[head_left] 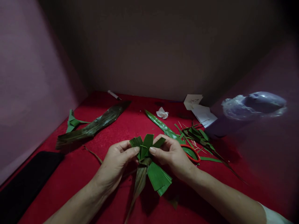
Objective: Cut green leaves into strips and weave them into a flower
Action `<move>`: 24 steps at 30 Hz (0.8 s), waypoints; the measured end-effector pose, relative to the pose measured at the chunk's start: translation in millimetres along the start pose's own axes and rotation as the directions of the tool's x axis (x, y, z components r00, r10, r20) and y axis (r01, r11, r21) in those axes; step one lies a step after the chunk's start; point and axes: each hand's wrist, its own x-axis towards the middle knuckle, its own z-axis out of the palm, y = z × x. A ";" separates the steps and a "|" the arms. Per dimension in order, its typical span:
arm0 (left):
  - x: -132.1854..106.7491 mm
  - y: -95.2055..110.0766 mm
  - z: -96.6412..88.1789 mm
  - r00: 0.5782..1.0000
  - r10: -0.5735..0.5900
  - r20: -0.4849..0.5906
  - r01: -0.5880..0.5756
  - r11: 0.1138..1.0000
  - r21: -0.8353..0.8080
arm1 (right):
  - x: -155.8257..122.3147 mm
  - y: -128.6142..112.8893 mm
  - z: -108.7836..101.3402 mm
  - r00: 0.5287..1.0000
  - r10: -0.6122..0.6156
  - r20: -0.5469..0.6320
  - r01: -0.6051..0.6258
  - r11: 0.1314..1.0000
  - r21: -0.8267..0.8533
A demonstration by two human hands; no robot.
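Note:
Between my two hands is a folded green leaf bundle (159,178), its cut strips fanned out at the top and its wider end hanging toward the lower right. A brownish dried leaf (139,183) wraps its middle and trails down to the front. My left hand (121,158) pinches the upper left strips between thumb and fingers. On the other side, my right hand (171,154) pinches the upper right strips, thumb in front. A thin pale stick (143,146) crosses the strips between the thumbs. Red-handled scissors (197,155) lie partly hidden behind my right hand.
A long green leaf (161,124) and a heap of leaf scraps (198,135) with thin sticks lie at right. Further off are crumpled tissue (162,113), white papers (203,114), a plastic-covered container (263,104) and a syringe (114,94). At left are a dark leaf (98,124), a folded green leaf piece (73,122) and a black object (30,183).

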 end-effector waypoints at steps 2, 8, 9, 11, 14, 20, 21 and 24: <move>0.5 -1.1 -0.5 1.000 -0.003 -0.011 0.003 1.000 -0.010 | -0.9 -1.5 1.1 1.000 -0.003 -0.006 0.003 1.000 -0.013; 3.1 -4.3 -1.6 1.000 -0.007 -0.029 0.006 1.000 -0.026 | -2.4 -2.0 1.9 1.000 0.002 -0.018 -0.003 0.999 -0.051; 3.6 -4.3 -1.4 1.000 -0.005 -0.029 0.004 0.999 -0.033 | -2.5 -1.8 1.7 1.000 0.010 -0.022 -0.011 0.998 -0.062; 4.3 -4.0 -1.1 1.000 -0.005 -0.025 0.003 0.999 -0.043 | -2.4 -1.4 1.1 0.999 0.023 -0.030 -0.026 0.996 -0.088; 3.8 -3.2 -1.1 1.000 -0.003 -0.022 0.002 0.999 -0.039 | -1.5 -0.2 -0.3 1.000 0.030 0.002 -0.030 0.996 -0.080; -0.2 -0.9 0.1 1.000 -0.003 -0.020 0.003 1.000 -0.006 | -0.8 2.9 -1.9 0.999 0.039 0.029 -0.037 0.998 -0.046; -0.6 -0.4 0.7 1.000 -0.002 -0.019 0.002 1.000 -0.002 | -1.3 2.6 -1.4 0.999 0.044 0.018 -0.043 0.998 -0.048; -1.0 0.9 3.0 1.000 -0.009 -0.017 0.009 1.000 -0.004 | -2.9 0.6 0.8 0.999 0.054 -0.007 -0.054 0.997 -0.050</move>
